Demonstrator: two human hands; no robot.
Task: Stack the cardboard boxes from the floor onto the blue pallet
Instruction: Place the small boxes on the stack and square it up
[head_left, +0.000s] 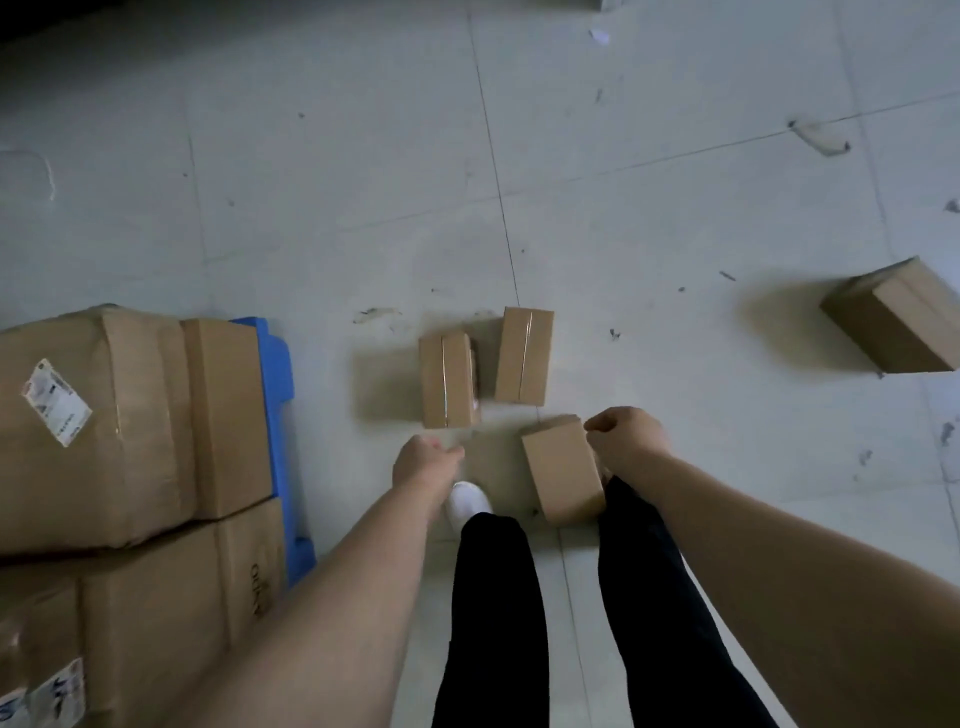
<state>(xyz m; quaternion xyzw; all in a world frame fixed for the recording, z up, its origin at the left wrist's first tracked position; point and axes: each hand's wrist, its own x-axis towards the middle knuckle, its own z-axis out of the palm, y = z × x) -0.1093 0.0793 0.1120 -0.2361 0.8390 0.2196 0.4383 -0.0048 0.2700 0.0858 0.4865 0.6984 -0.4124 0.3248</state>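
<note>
Looking straight down, the person stood over the loose boxes w/ both arms hanging low. Left hand (426, 462) was loosely curled, nothing in it, above the floor (623, 234) just ahead of the white shoe (467, 501). Right hand (626, 441) was loosely curled too, knuckles up, empty, right at the far corner of the nearest box (563, 475); touching or just above it, couldn't tell from this angle. That box lay on the floor between the feet. The taped box (449, 379) and its neighbour (523, 356) sat just beside each other a bit further on, and the far box (893, 322) lay well apart on the right. The blue pallet (270, 364) was on the left, mostly buried under the big cartons (93, 415), only its right edge showing. Step in hand was prob. the pick-up of the nearest box. To do it well: bend the knees, spread the right fingers, bring the left hand across, clamp opposite sides, lift level, turn w/ the feet, then set it flat on the cartons w/ edges flush and no overhang. Small boxes were plain brown card, matte, crisp-cornered oblongs w/ glossy clear tape down the seam, so grip bare card, not tape; they looked light. The big cartons looked softer, dented, w/ wrinkled tape and a white label, so their tops might not sit true. The pallet looked like smooth moulded plastic; the floor was pale, scuffed tile.
</note>
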